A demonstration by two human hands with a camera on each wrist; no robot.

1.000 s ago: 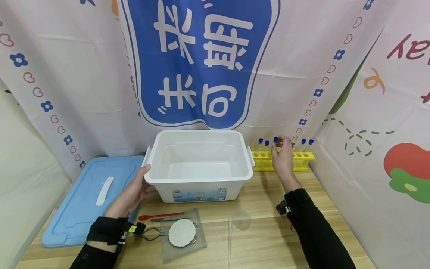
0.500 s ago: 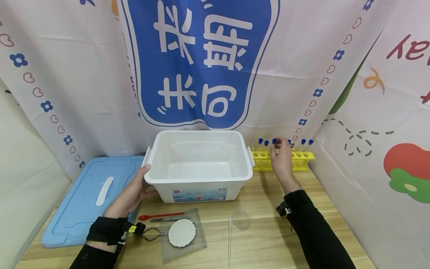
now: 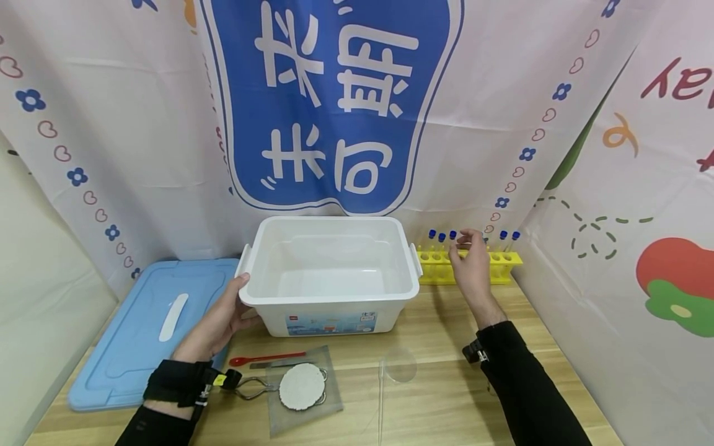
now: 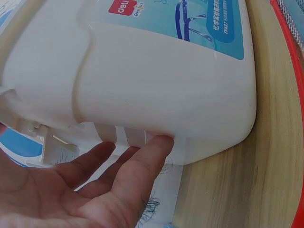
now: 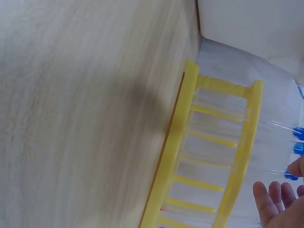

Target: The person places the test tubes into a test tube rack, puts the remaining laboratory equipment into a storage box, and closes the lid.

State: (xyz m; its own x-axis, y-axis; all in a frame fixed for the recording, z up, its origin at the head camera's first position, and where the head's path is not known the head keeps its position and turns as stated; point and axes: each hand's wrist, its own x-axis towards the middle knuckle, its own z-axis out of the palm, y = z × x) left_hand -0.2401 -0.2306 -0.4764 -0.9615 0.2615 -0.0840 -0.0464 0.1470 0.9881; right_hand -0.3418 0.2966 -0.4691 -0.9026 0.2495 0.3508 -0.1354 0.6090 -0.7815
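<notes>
My left hand (image 3: 219, 319) holds the white plastic storage box (image 3: 329, 300) at its left front corner, thumb at the rim beside the handle. In the left wrist view, the fingertips (image 4: 164, 142) touch the box's side wall below the rim. At the yellow test tube rack (image 3: 504, 272), my right hand (image 3: 473, 269) is beside a blue-capped test tube (image 3: 453, 235), thumb and fingers apart. Its thumb (image 5: 297, 167) overlaps that tube's cap in the right wrist view, while the other fingers are spread. Several capped tubes stand in the rack, some partly hidden by the hand.
A blue lid (image 3: 139, 334) lies left of the box. In front are a red spoon (image 3: 268, 358), a clear bag (image 3: 279, 421), tongs (image 3: 251, 389) and a round white mesh pad (image 3: 302, 386). A glass rod (image 3: 381, 402) and a clear round dish (image 3: 400, 365) lie right of them.
The test tube at my right hand has moved slightly left and down, and its cap now shows clear of the fingers. The hand has shifted slightly right. The left hand and box stay put.
</notes>
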